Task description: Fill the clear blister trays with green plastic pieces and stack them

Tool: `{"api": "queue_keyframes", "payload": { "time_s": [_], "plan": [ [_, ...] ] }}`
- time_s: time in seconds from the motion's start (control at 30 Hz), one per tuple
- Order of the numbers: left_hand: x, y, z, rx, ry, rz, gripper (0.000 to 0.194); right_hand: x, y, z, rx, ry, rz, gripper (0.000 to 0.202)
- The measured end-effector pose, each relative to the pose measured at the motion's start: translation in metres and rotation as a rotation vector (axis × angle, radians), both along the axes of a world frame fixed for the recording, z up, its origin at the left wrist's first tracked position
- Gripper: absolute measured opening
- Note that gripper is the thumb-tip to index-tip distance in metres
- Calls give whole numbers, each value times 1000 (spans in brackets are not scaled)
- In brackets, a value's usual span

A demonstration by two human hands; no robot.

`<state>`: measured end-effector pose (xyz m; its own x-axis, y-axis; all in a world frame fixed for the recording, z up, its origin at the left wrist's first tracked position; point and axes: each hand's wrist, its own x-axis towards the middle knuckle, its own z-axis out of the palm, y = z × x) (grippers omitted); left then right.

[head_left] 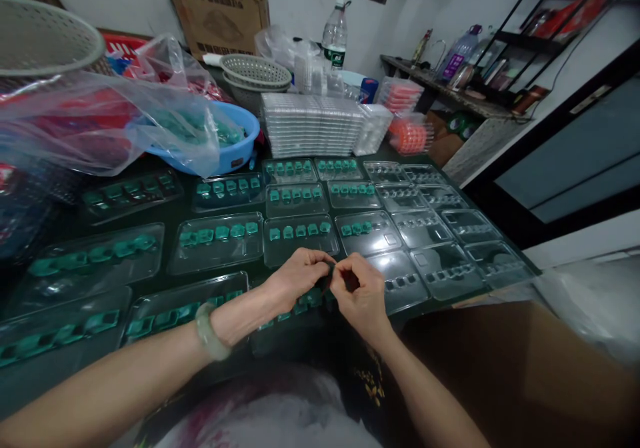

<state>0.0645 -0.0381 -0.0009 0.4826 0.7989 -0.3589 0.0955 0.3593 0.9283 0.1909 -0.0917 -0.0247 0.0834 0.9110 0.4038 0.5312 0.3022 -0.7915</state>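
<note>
Head view showed the left hand [303, 278] and right hand [362, 291] both pinched on a small dark piece [329, 270] of indistinct shape, just below frame centre, among glossy, clear rectangular plastic trays [215, 257] bearing translucent green, blocky pieces [223, 233].

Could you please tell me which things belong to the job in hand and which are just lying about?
Likely for the job:
small dark item, unclear, between left hand and right hand
green pieces
clear trays
blue basin with green contents

Probably just lying about:
water bottle
cardboard box
purple-labelled jug
</note>
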Motion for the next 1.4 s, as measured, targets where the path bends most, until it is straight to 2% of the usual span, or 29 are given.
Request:
{"api": "queue_keyframes", "payload": {
  "time_s": [0.07,0.13,0.23,0.47,0.67,0.77,0.83,0.9,0.97,1.03,1.1,1.2,1.3,1.4],
  "plan": [
    [-2,-1,0,-45,-92,-58,13,6,-3,3,-12,31,52,7],
    [-5,0,0,-140,-193,-145,11,13,-6,6,-34,97,93,16],
    [-8,0,0,-198,-269,-240,18,22,-9,8,-63,193,151,24],
    [-2,-1,-2,-247,-254,-330,22,29,-12,5,-181,396,205,21],
    [-4,1,-12,-178,-236,-403,23,30,-12,2,-266,494,268,15],
    [-2,1,-16,-217,-246,-415,24,32,-13,2,-307,518,284,16],
    [0,2,-15,-297,-246,-377,25,41,-8,5,-296,468,247,16],
    [2,5,-10,-381,-260,-322,29,59,5,8,-220,337,113,17],
    [1,9,-4,-453,-277,-266,31,82,28,9,-94,122,-77,19],
    [-3,12,2,-500,-291,-210,31,105,55,4,-14,-156,-184,20],
    [-9,15,5,-532,-303,-161,29,122,80,-5,-18,-344,-193,18],
    [-18,16,4,-549,-340,-109,23,133,101,-19,-47,-445,-150,17],
    [-23,16,3,-544,-354,-71,20,134,106,-24,-59,-524,-124,19],
    [-24,18,3,-546,-368,-71,18,135,105,-22,-58,-590,-115,24]
  ]
}}
